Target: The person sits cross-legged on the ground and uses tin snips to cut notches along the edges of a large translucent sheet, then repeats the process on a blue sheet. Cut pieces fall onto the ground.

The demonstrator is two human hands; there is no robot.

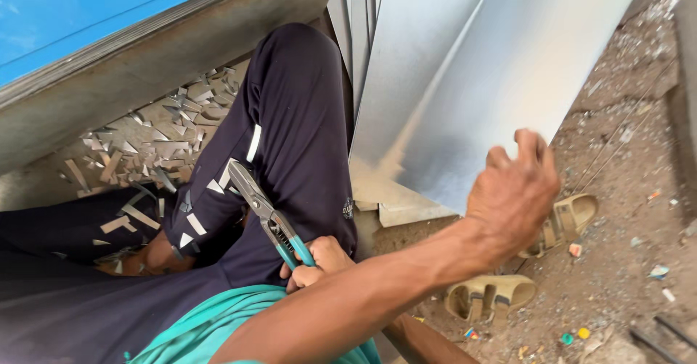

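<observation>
Dirt ground (617, 262), snips (272, 219) gripped, metal sheet (465, 81) held

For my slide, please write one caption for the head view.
Seated person grips teal-handled tin snips in one hand while the other hand reaches toward galvanized steel sheet.

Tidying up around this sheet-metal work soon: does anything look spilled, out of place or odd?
Yes. Sharp metal offcuts lie scattered over the ground beside the dark trouser leg, and a few rest on the fabric itself. Two tan sandals sit loose on the littered dirt. The tin snips look normal, gripped in one hand.
</observation>
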